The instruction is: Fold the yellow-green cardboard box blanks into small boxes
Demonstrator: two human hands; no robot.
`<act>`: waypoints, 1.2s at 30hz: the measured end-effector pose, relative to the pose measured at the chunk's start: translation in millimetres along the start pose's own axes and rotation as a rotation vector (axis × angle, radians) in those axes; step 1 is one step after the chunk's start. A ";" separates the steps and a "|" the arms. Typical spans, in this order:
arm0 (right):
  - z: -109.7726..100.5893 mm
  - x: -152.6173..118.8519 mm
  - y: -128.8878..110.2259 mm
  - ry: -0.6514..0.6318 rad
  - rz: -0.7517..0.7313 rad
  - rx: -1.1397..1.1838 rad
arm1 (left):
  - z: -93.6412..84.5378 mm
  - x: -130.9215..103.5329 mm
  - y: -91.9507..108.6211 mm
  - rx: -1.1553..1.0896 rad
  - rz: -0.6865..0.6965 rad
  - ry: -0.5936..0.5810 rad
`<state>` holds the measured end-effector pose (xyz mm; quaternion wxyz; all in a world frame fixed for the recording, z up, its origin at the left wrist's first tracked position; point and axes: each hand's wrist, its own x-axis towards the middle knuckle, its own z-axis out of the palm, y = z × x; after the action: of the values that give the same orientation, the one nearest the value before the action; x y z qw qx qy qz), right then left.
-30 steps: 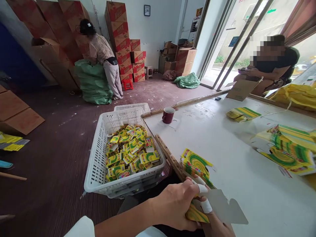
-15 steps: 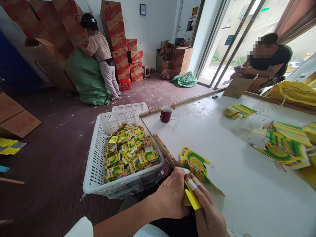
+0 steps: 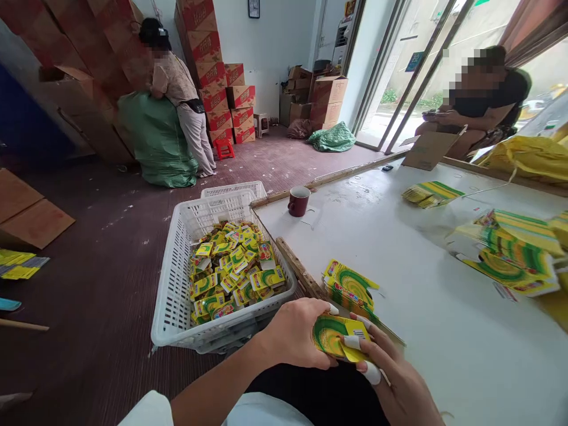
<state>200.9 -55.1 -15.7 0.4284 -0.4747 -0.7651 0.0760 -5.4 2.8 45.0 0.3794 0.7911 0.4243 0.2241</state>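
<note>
Between my two hands is a small yellow and green carton (image 3: 332, 335), its printed face up. My left hand (image 3: 298, 331) grips the carton's left end, thumb along the top edge. At its right end, my right hand (image 3: 385, 361) has white-wrapped fingertips pressed on a yellow flap, with a barcode beside them. Just beyond lies a stack of flat yellow cartons (image 3: 350, 285) on the white table (image 3: 426, 266). To the left, a white plastic basket (image 3: 165, 296) holds many folded cartons (image 3: 235, 260).
A dark red mug (image 3: 299, 202) stands near the table's wooden edge. More flat carton stacks (image 3: 515, 248) lie at the right. One person (image 3: 177, 94) leans over a green sack (image 3: 160, 142); another person (image 3: 483, 100) sits beyond an open cardboard box (image 3: 430, 151).
The carton has turned from edge-on to show its printed face. My right fingers have shifted from alongside it onto its right-end flap.
</note>
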 end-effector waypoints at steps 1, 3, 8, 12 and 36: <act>-3.1 2.8 -2.0 -0.022 0.009 0.018 | 0.2 -0.3 1.4 0.008 0.009 -0.008; -2.2 6.1 -10.1 -0.024 0.066 0.058 | 2.1 -1.2 3.9 0.053 0.027 0.007; 24.9 8.4 -29.7 0.061 0.371 0.277 | -1.8 -4.4 -0.5 0.081 -0.014 0.065; 23.5 19.6 -11.8 0.195 0.509 0.219 | -29.1 -0.7 -26.0 0.193 -0.133 0.401; 34.0 26.1 -63.3 -0.008 0.579 0.747 | 32.1 15.9 16.6 -1.511 -0.076 0.406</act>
<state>129.5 -58.6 11.6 0.5281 -0.4814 -0.5232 0.4643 33.2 -2.9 39.0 0.7376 0.2467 0.2447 0.5790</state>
